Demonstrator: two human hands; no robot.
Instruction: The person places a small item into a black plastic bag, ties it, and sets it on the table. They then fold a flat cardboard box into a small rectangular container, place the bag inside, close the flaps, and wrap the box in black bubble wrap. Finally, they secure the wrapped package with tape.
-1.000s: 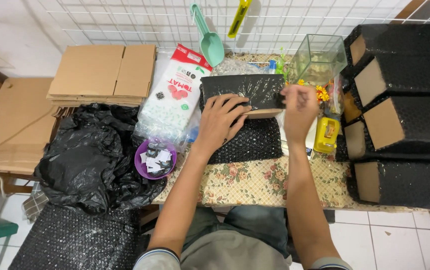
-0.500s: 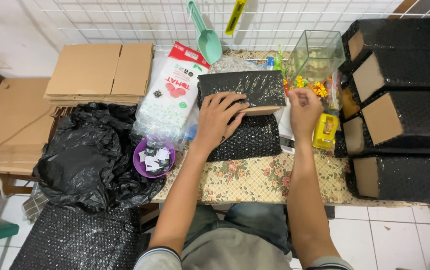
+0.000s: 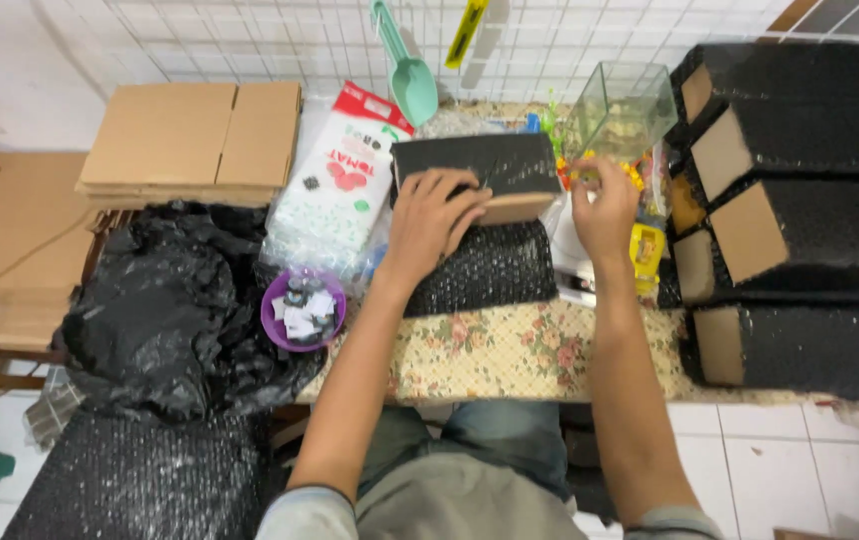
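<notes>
My left hand (image 3: 438, 218) lies palm down on a cardboard box (image 3: 516, 208) partly wrapped in black bubble wrap (image 3: 495, 268) and holds it against the table. The wrap covers the box's top and spreads out beneath it toward me. To the right, my right hand (image 3: 605, 205) is raised beside the box's right end with thumb and fingers pinched together. It is just below a clear square container (image 3: 620, 105). I cannot make out whether anything is pinched in it. A yellow tape dispenser (image 3: 646, 250) stands just right of that hand.
Several boxes wrapped in black (image 3: 810, 140) are stacked at the right. A white and red bag (image 3: 340, 190), a purple bowl of small pieces (image 3: 302, 310), a black plastic bag (image 3: 160, 300) and flat cardboard (image 3: 190, 135) lie left. A green scoop (image 3: 412, 80) hangs on the wire grid. The tabletop has a floral cloth (image 3: 530, 360).
My right hand has moved right, from the box's right edge toward the clear container. My left hand has stayed pressed on the box.
</notes>
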